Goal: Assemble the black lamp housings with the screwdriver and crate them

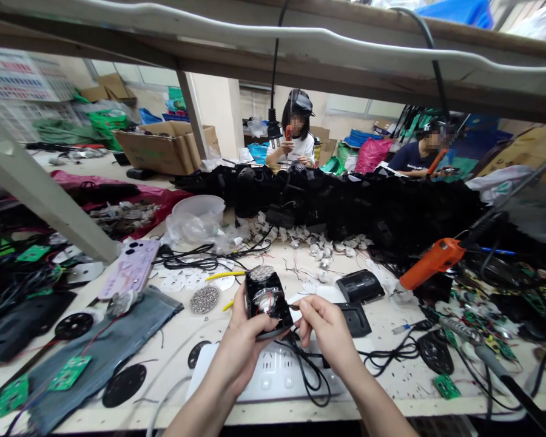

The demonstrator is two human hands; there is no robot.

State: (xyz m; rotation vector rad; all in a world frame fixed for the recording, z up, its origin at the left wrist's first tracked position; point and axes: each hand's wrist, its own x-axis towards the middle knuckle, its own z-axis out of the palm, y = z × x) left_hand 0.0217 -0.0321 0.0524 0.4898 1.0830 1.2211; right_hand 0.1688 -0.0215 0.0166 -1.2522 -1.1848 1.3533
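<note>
Above a white power strip (pixel 266 381), my left hand (pixel 244 331) is wrapped round a black plastic housing (pixel 267 297). The housing is open toward me, with a round silvery part and thin red wires inside. My right hand (pixel 321 321) is at the housing's right side, its thumb and index finger pinched on a thin dark cable. More black cable (pixel 312 379) hangs in loops below the hands. Yellow-handled pliers (pixel 225 275) lie partly hidden behind the housing. A dish of small screws (pixel 204 299) is to the left. Black plastic shells (pixel 359 285) rest at the right.
An orange electric screwdriver (pixel 432 264) hangs at the right, near a soldering iron (pixel 491 358) and green circuit boards (pixel 446 386). A phone (pixel 130 269) lies at the left. Black parts (pixel 355 203) are heaped behind; two people sit beyond. A shelf beam (pixel 300 57) crosses overhead.
</note>
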